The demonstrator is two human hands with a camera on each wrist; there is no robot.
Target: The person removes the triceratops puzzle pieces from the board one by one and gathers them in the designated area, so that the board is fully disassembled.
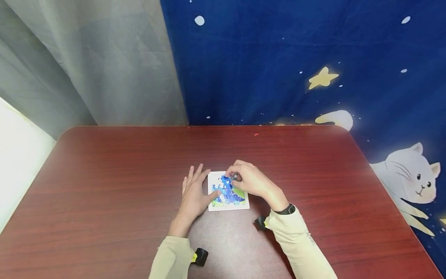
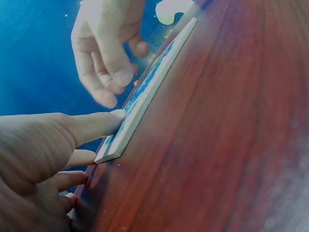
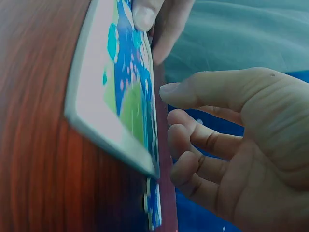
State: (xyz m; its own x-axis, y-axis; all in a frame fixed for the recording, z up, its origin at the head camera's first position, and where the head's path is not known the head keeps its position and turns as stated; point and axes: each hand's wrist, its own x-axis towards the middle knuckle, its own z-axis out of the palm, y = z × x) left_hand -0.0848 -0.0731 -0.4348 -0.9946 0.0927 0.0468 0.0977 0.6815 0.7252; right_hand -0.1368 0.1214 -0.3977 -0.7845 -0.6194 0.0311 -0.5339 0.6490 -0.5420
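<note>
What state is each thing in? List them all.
Square white-bordered jigsaw board: flat on the reddish-brown wooden table, seemingly unfinished.
Bare left hand: fingers extended, thumb resting on the board.
Bare right hand: fingers bent over the board; whether it pinches anything is unclear.
Small blue-and-white piece: apparently loose beside the board.
Grey cloth curtain: hanging.
Blue star-patterned cloth: hanging.

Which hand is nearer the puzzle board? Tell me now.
Left. The left hand touches the puzzle board on its left side, thumb resting on it; the right hand is over its right side, fingers apart from it in the right wrist view.
</note>
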